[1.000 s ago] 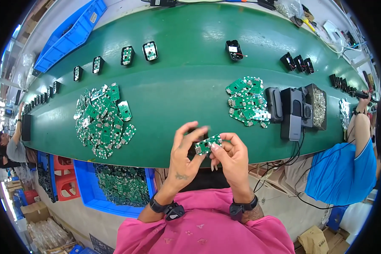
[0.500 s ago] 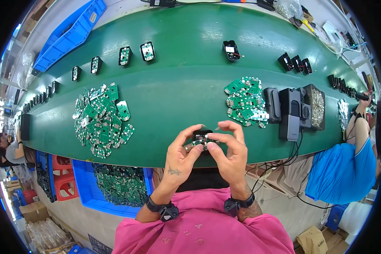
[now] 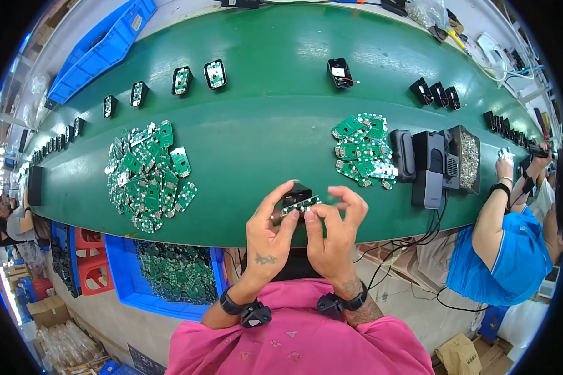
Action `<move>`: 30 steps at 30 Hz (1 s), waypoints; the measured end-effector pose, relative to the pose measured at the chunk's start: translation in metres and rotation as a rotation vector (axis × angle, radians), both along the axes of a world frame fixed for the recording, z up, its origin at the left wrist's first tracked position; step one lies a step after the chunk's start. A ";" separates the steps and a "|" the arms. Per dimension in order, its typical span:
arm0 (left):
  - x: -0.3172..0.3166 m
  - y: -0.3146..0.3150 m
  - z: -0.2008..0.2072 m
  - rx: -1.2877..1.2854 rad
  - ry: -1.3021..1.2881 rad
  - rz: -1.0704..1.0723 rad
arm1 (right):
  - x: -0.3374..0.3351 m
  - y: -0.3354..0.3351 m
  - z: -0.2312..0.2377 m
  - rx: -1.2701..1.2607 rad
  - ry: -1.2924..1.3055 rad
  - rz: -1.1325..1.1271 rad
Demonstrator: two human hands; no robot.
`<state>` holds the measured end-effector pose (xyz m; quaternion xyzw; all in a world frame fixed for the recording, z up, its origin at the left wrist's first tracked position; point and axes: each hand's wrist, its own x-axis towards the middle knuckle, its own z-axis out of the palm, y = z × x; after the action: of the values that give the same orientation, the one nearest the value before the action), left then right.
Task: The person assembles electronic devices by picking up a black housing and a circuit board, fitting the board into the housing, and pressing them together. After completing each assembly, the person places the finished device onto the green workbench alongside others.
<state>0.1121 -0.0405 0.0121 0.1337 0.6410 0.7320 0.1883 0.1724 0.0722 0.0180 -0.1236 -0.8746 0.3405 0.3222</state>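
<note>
Green circuit board [image 3: 301, 204] held at black case [image 3: 298, 191]

In the head view, the case is gripped by the fingers of the left hand [image 3: 266, 234]. Between it and the thumbs, the board is held tilted. It is touched by the right hand [image 3: 333, 239]; whether those fingers are closed cannot be told. Loose boards [image 3: 150, 187] are heaped well left of the fingers.

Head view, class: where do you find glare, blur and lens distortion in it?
In the head view, pale glare streaks the far part of the green table; in the head view, the table's near edge bows and the corners fall to black, as with a fisheye; in the head view, the right hand looks slightly blurred at its raised fingers, perhaps from motion.
</note>
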 end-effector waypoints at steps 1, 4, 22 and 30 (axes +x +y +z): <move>0.000 0.000 0.002 -0.065 0.106 0.053 | 0.000 -0.002 0.002 0.099 0.003 -0.081; 0.000 -0.003 0.010 -0.206 0.233 0.067 | -0.001 0.003 0.004 -0.096 0.008 0.099; -0.015 -0.021 0.031 -0.346 0.477 -0.124 | -0.004 0.022 0.026 -0.086 -0.133 0.365; -0.008 -0.017 0.031 -0.429 0.628 -0.033 | -0.008 0.014 0.024 -0.075 -0.127 0.318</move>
<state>0.1037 -0.0572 0.0433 0.3192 0.8040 0.5014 0.0179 0.1645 0.0864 0.0422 -0.0168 -0.8884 0.4112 0.2034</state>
